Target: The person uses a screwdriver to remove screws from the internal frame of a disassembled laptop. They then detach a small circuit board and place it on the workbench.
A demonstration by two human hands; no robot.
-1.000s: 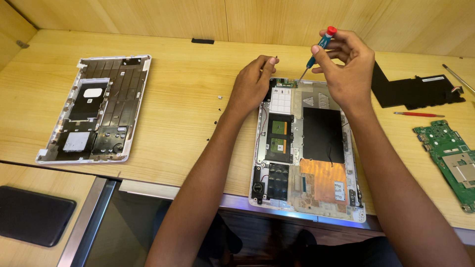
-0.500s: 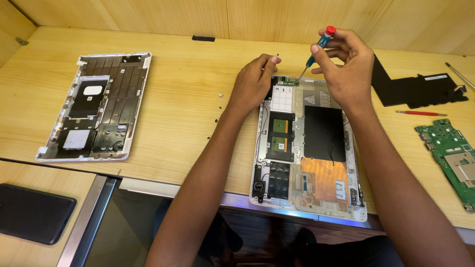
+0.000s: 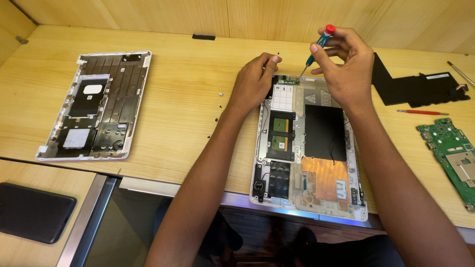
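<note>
Light wooden table (image 3: 188, 113) against wood-panelled wall (image 3: 198, 15); lower wooden desk (image 3: 29, 173) left; warm light.

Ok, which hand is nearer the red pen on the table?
Right. The right hand holds the screwdriver just left of the red pen; the left hand sits farther left.

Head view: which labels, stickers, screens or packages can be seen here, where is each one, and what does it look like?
White sticker: on the detached laptop bottom cover at left, a rounded oblong on a black patch.
Grey patch: lower on the same cover, a plain square.
Small pale label: on the copper sheet in the open laptop chassis, an upright rectangle.
Dark flat device: bottom left, on the lower surface, a rounded black rectangle, unlit.
No packages.
</note>
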